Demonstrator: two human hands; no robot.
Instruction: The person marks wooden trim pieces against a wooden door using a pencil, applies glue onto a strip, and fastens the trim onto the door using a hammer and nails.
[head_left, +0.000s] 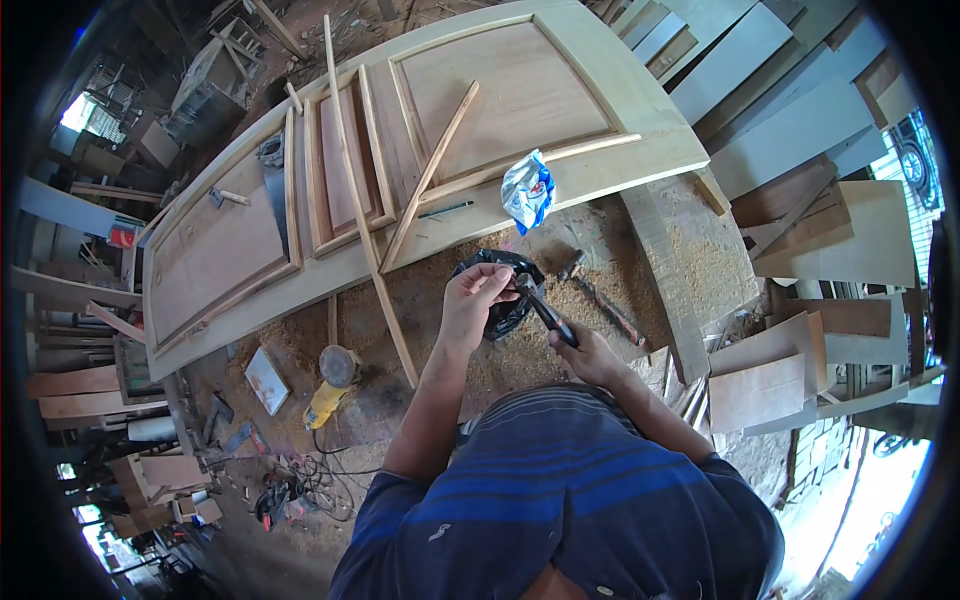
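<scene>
The person's right hand (585, 355) is closed around the handle of a dark tool (548, 314). Beside its head, the left hand's (472, 298) fingertips are pinched together; whether anything small sits between them cannot be told. Both hands are over a black plastic bag (508, 322), with a hammer (603, 300) lying to its right and a yellow power tool (323, 403) farther left on the dusty bench (470, 364).

Beyond lies the large wooden door (655, 158), flat, its three panels already in place. Trim appears largely laid around the middle panel (338, 168) and the right panel (500, 90), though the right panel's near strip (590, 146) runs past the corner and looks unsettled. Two loose strips, one long (352, 180) and one shorter (432, 168), lie slantwise over the door, seemingly unplaced. A crumpled packet (528, 190) rests at its near edge. Whether the laid trim is fastened cannot be told.
</scene>
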